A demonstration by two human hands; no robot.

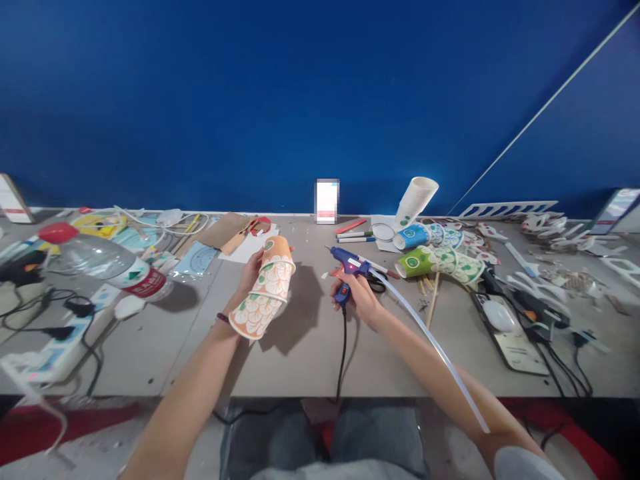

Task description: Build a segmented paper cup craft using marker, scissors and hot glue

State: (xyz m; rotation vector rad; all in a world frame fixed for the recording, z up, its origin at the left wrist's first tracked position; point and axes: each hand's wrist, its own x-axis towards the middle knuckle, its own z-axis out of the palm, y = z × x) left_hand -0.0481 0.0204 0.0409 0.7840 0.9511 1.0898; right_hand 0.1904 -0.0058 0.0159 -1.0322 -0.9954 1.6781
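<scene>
Several things crowd the left end of the grey table (305, 373). A leaning phone (16, 200) marks the far edge, then comes a clear bottle (110, 265) with a red cap and red label, appearing slanted in this wide view. In front of it lies a white power strip (75, 343) with black plugs pushed into it. Behind and to the right are loose papers, a blue printed sheet (197, 259) and a piece of brown cardboard (225, 230).

Next comes the left hand (249, 275), its fingers curled around a curved chain of orange-patterned paper cups (265, 293), fitted one into another and held up over the table. The cups cover much of that hand, so the exact finger placement cannot be told in full.

At the centre, a lit screen (327, 200) stands by the blue wall (250, 100). Just right of it, the right hand (361, 293) grips a blue glue gun (350, 262), fingers wrapped about the handle. Its nozzle is apart from the orange cups; a small red light glows on its side, and a long translucent glue stick (433, 340) trails from its rear above the forearm.

Beyond are markers (356, 237), a tilted stack of white cups (417, 200), blue cups (427, 235), green cups (440, 263) and thin wooden sticks (434, 300). Farther right, a white mouse-shaped object (499, 315) rests on a flat phone (520, 350), near white cut-out pieces (543, 230).
</scene>
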